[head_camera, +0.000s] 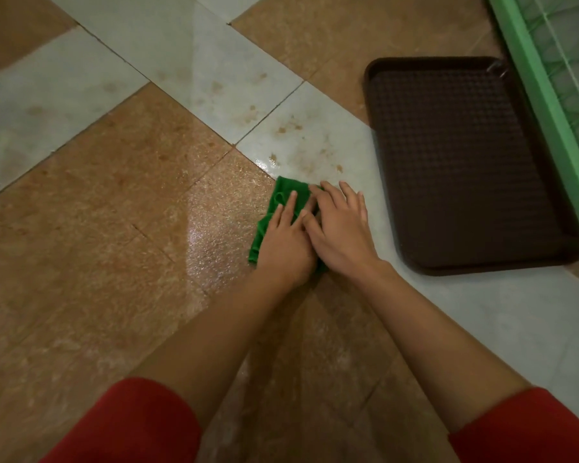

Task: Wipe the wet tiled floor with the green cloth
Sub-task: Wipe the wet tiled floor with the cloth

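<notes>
cloth: green cloth point(279, 208) lies bunched on the tiled floor point(114, 212) at frame centre, across the seam where a brown tile meets a pale one. Your hands cover most of it.
left grip point(286, 240): released; fingers straight, palm pressing flat on the cloth.
right grip point(340, 228): released; fingers spread and flat on the cloth's 3 o'clock side. Its thumb edge touches your left grip, and the fingertips reach past the cloth over the pale tile.
wet patch point(208, 235): a glossy sheen on the brown tile at 9 o'clock of the cloth, just beside it.
stains point(291, 127): brown spots scattered on the pale tiles at 12 o'clock; the nearest sit close to the cloth's top edge.
tray point(458, 162): dark brown, textured, flat on the floor at 2 o'clock. It is near your right grip but not touching, and blocks the floor on that side.
green frame point(545, 105): runs along the tray's far side, from 1 to 3 o'clock.
red sleeves point(141, 426): at 6 o'clock, at the bottom frame edge.
</notes>
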